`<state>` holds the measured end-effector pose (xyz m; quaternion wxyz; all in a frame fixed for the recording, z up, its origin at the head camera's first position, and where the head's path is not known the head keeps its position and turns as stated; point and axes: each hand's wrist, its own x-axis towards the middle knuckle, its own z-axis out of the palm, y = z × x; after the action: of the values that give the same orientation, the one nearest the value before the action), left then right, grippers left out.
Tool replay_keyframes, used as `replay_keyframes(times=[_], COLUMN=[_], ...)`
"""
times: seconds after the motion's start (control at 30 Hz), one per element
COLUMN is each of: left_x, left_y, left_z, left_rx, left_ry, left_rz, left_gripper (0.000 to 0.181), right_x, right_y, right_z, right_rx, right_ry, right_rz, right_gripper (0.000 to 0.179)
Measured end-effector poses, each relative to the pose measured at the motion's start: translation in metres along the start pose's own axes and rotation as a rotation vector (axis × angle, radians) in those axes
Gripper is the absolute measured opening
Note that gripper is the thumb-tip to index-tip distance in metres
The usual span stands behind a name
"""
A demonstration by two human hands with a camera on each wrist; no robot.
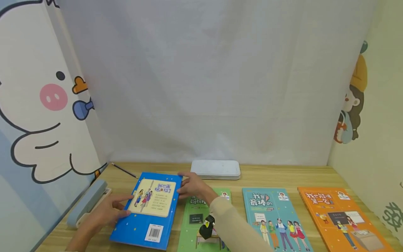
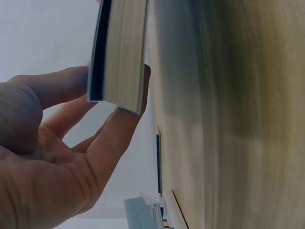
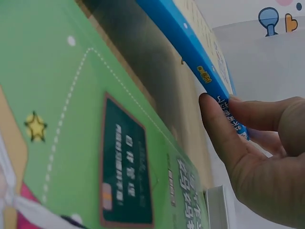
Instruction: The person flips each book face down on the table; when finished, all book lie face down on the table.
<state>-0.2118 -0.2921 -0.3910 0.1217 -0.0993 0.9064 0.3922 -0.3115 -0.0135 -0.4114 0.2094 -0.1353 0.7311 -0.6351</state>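
A blue paperback book is held slightly above the table, its back cover with the barcode facing up. My left hand grips its left edge, thumb on the cover and fingers beneath; in the left wrist view the page edges sit between thumb and fingers. My right hand pinches the upper right edge, and in the right wrist view thumb and finger hold the blue spine. Just right of it lies a green book, partly covered by my right forearm.
A teal book and an orange book lie to the right. A white case stands at the back by the curtain. On the left are a pencil and a blue-grey stapler-like object. Walls border both sides.
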Motion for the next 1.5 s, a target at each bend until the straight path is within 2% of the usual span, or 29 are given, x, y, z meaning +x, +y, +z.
replay_keyframes(times=[0.17, 0.27, 0.4, 0.47, 0.73, 0.87, 1.1, 1.3, 1.5], left_x=[0.008, 0.012, 0.016, 0.017, 0.015, 0.014, 0.011, 0.010, 0.006], left_y=[-0.012, -0.019, -0.026, -0.029, -0.029, -0.028, -0.031, -0.030, -0.029], left_z=[0.002, 0.004, 0.005, 0.004, 0.003, 0.003, 0.003, 0.002, 0.000], left_rx=[0.012, 0.032, 0.062, 0.088, 0.158, 0.184, 0.151, 0.189, 0.183], left_ry=[-0.021, -0.025, -0.034, -0.041, -0.022, -0.009, -0.003, -0.012, -0.020], left_rz=[-0.023, -0.059, -0.094, -0.089, -0.019, -0.016, 0.025, -0.017, -0.044], left_gripper=[0.060, 0.061, 0.065, 0.066, 0.060, 0.059, 0.058, 0.059, 0.060], right_x=[0.004, 0.006, 0.008, 0.009, 0.014, 0.015, 0.017, 0.015, 0.015], right_y=[0.005, 0.008, 0.008, 0.008, 0.009, 0.009, 0.010, 0.008, 0.005], right_z=[0.010, 0.014, 0.019, 0.022, 0.027, 0.029, 0.030, 0.030, 0.031], right_rx=[-0.045, -0.066, -0.069, -0.069, -0.091, -0.098, -0.110, -0.117, -0.112], right_ry=[0.027, 0.039, 0.045, 0.045, 0.044, 0.034, 0.023, 0.000, -0.014], right_rz=[0.043, 0.070, 0.077, 0.074, 0.082, 0.088, 0.112, 0.151, 0.162], right_gripper=[0.072, 0.072, 0.070, 0.069, 0.067, 0.069, 0.069, 0.064, 0.061])
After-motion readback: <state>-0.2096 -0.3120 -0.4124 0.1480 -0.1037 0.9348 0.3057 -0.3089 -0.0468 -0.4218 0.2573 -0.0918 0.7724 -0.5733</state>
